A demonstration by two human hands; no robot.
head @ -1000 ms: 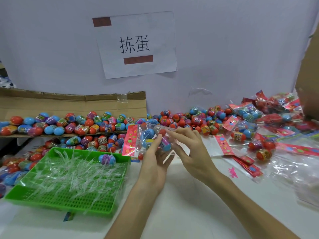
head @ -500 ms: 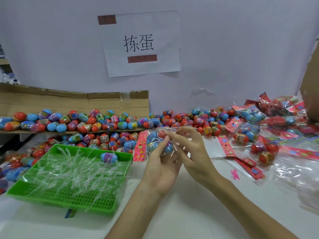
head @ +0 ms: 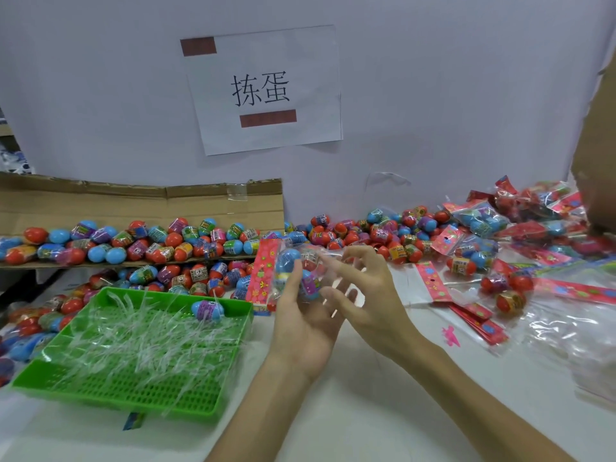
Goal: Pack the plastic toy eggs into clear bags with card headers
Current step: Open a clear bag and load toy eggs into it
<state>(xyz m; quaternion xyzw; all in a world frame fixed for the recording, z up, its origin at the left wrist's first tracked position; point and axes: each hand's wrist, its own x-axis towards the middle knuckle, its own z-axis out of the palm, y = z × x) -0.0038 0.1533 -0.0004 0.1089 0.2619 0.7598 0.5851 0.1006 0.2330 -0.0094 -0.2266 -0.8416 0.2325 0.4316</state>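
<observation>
The left hand (head: 306, 328) holds the clear bag (head: 301, 273) up above the surface (head: 333, 415). Its thumb curls round the bag. The pink card header (head: 263, 271) is at the bag's left end. The right hand (head: 366, 295) is spread wide just right of the bag and holds nothing. I think closing comes next. Keep the bag level so the eggs (head: 288, 258) stay inside, then press the right end flat.

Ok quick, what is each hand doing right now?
Left hand: holds the bag of eggs.
Right hand: fingers spread by the bag; grip cannot be told.
</observation>
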